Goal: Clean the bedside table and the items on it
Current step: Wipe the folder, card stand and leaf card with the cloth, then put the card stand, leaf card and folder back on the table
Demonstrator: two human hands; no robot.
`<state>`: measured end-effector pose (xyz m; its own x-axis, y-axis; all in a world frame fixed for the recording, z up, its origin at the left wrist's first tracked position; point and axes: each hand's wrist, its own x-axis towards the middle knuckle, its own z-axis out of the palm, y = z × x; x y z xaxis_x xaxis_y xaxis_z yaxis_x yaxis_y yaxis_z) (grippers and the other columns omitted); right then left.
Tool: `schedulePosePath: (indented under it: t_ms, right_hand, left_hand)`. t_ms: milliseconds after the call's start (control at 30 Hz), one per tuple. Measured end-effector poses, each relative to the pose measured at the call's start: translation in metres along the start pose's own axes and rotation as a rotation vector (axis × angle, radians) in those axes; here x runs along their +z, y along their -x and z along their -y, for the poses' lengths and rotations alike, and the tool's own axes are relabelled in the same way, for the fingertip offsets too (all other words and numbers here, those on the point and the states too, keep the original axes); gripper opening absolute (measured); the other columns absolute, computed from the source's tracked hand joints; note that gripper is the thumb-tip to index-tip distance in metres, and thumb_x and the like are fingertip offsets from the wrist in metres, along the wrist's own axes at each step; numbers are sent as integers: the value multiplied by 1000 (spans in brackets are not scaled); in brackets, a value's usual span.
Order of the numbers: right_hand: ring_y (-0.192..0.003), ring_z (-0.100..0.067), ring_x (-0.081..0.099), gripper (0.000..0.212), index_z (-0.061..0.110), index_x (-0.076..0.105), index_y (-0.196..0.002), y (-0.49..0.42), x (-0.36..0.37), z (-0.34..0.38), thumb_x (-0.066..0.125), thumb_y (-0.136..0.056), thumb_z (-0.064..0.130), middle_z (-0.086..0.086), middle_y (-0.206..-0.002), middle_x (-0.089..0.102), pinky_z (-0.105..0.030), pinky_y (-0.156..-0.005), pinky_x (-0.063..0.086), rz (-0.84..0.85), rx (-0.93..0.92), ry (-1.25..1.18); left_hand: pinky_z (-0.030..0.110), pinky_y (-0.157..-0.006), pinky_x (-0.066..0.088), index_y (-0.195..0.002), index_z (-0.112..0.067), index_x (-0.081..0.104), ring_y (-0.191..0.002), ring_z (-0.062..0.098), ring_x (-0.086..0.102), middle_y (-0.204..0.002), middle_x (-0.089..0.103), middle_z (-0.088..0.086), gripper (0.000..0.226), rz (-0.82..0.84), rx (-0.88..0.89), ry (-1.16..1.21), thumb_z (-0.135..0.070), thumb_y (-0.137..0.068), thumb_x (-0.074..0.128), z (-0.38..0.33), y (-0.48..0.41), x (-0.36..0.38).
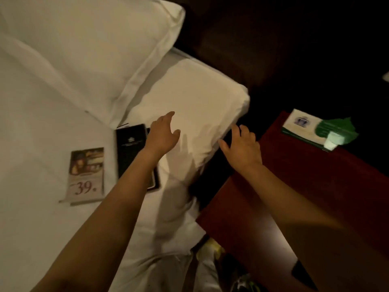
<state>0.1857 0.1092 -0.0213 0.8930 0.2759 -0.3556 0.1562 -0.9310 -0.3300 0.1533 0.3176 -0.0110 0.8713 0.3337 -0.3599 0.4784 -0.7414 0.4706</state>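
The reddish-brown bedside table (315, 186) stands at the right, beside the white bed (200, 98). On its far end lies a white-and-green booklet (303, 127) with a green leaf-shaped card (336, 129) on top. On the bed lie a black folder (130, 148) and a printed card marked "39." (86, 175). My left hand (163, 135) hovers over the bed just right of the black folder, fingers spread and empty. My right hand (242, 148) hangs open over the dark gap between bed corner and table, holding nothing.
Two white pillows (84, 49) fill the upper left. A dark headboard and wall (273, 39) sit behind the bed. A dark flat object (303, 275) lies at the table's near end. My legs and shoes (210, 260) show at the bottom.
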Motion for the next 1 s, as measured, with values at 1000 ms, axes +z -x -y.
schedulePosePath:
  t_ms: [1000]
  right_hand:
    - [-124,-35,39,57,9,23,-140,33,148,334,48,-89,14,-18,-138,35,-43,-102,40,562,-173,-260]
  left_hand:
    - [44,-95,37,-123,5,43,-111,42,49,-117,54,26,55,-174,-592,170,-19,-75,56,268,82,-70]
